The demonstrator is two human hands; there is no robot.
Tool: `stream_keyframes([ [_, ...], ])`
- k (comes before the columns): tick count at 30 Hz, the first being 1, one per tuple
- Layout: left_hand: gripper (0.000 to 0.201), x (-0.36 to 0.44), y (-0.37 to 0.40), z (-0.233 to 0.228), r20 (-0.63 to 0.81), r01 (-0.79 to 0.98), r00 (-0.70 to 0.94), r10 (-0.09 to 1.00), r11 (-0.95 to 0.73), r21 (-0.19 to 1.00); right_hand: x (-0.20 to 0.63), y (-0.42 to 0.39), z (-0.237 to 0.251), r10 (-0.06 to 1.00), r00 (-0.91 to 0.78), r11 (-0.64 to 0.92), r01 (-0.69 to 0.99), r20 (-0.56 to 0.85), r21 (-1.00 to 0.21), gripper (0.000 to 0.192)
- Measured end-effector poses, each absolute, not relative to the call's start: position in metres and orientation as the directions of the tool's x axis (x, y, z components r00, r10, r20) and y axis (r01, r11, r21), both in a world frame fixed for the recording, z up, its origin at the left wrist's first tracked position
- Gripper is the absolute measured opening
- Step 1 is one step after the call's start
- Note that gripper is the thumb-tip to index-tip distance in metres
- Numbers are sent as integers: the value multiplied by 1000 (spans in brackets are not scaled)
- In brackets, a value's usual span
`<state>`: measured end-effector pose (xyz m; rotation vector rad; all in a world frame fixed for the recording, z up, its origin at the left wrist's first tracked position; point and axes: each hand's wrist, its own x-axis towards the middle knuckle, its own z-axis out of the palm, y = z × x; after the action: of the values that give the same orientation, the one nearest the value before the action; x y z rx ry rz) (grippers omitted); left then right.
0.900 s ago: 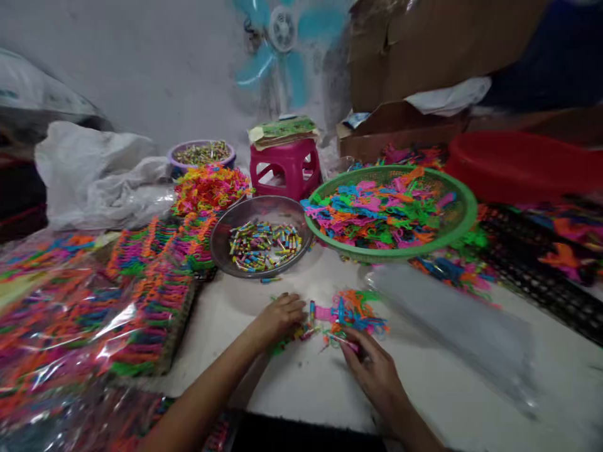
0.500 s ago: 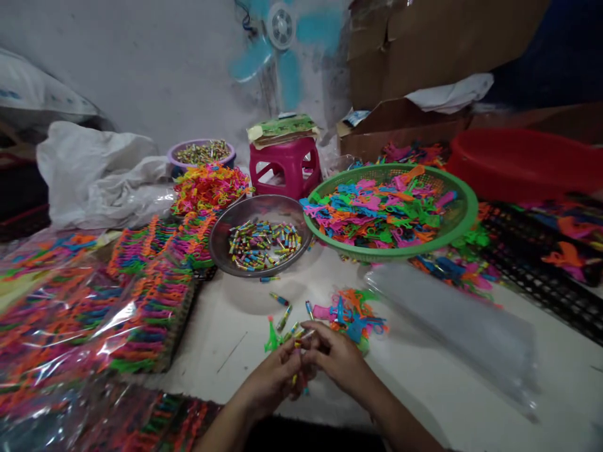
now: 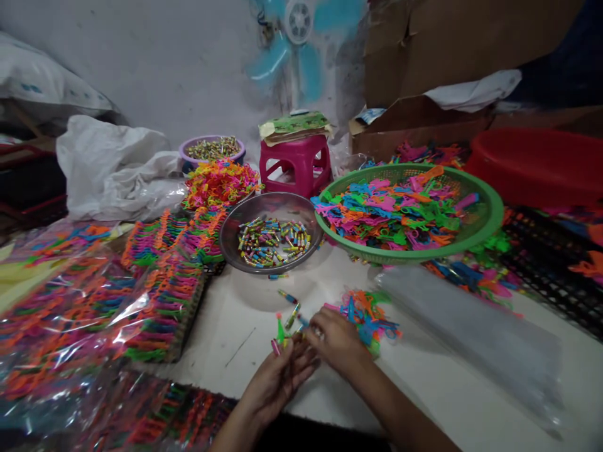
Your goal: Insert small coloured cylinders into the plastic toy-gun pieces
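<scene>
A white table [image 3: 447, 392] carries a round dark-grey bowl [image 3: 282, 207], a round green plastic mesh basket [image 3: 494, 216], long clear plastic sheeting [image 3: 471, 333], short multicoloured tubes [image 3: 292, 316] and a heap of bright plastic pieces [image 3: 362, 307].

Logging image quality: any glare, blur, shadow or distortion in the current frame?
Head view throughout: glare streaks the plastic wrap; the blue fan is blurred; a soft shadow lies below the grey bowl; the red basin looks stretched toward the edge; detail between left hand and right hand is murky.

Turquoise fan [image 3: 299, 22] behind a magenta stool [image 3: 304, 164], brown cardboard [image 3: 471, 47] rightward.
</scene>
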<state>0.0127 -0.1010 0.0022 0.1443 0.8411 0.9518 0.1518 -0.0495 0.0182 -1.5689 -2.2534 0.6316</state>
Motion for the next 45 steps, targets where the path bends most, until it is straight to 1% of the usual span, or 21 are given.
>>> stream_keyframes([
  [2,22,16,-101,2,-517,-665,292,805,559,495,152,-62,21,833,-553,423,639,-1,-642,17],
  [4,19,17,-101,0,-581,-638,231,781,572,516,157,-65,19,795,-606,442,581,-1,-684,20],
  [5,18,17,-102,-2,-633,-623,186,752,588,516,160,-64,16,816,-578,432,608,1,-667,22],
  [7,16,15,-103,-6,-706,-604,105,701,609,515,167,-56,10,854,-520,427,702,0,-570,25],
  [11,20,9,-107,-12,-715,-566,77,695,621,542,170,-48,-2,835,-538,472,810,-119,-349,24],
  [13,22,10,-108,-13,-722,-552,51,690,622,556,168,-50,-6,845,-507,446,843,-169,-299,22],
  [15,21,13,-108,-15,-717,-552,34,696,611,567,166,-54,-9,870,-459,398,869,-180,-294,22],
  [17,24,18,-107,-17,-688,-580,44,724,579,572,163,-60,-10,889,-418,339,874,-186,-348,19],
  [19,28,24,-107,-17,-632,-632,74,771,527,569,160,-68,-9,897,-400,274,838,-189,-472,18],
  [22,33,33,-107,-13,-533,-690,139,834,468,552,154,-78,-3,933,-337,162,704,-125,-692,24],
  [24,33,37,-107,-9,-490,-691,198,849,475,544,151,-83,0,964,-243,65,615,-110,-786,23],
  [26,33,39,-105,-7,-461,-678,250,852,494,544,151,-84,2,973,-175,-35,541,-153,-840,20],
  [28,33,39,-104,-8,-434,-670,273,859,493,555,153,-82,0,966,-173,-95,458,-193,-884,21],
  [31,34,38,-102,-14,-381,-669,261,887,451,591,158,-81,-5,938,-292,-118,238,-187,-964,27],
  [33,33,38,-102,-17,-369,-653,258,893,443,615,160,-82,-7,910,-361,-180,101,-204,-979,32],
  [34,32,38,-102,-18,-381,-636,257,888,452,625,160,-84,-7,903,-367,-211,79,-225,-974,32],
  [35,30,38,-102,-18,-402,-618,254,880,467,632,159,-86,-7,905,-350,-222,96,-242,-970,32],
  [37,27,38,-103,-18,-453,-597,236,860,496,631,157,-93,-6,941,-258,-161,234,-221,-959,31],
  [39,26,38,-104,-16,-495,-594,213,842,514,618,155,-101,-5,975,-194,-18,420,-110,-907,30],
  [42,25,37,-105,-13,-556,-569,170,813,542,618,162,-107,-3,962,-271,186,579,27,-794,32],
  [45,19,33,-104,-10,-618,-537,67,784,550,640,182,-100,-2,957,-275,269,708,96,-653,31],
])
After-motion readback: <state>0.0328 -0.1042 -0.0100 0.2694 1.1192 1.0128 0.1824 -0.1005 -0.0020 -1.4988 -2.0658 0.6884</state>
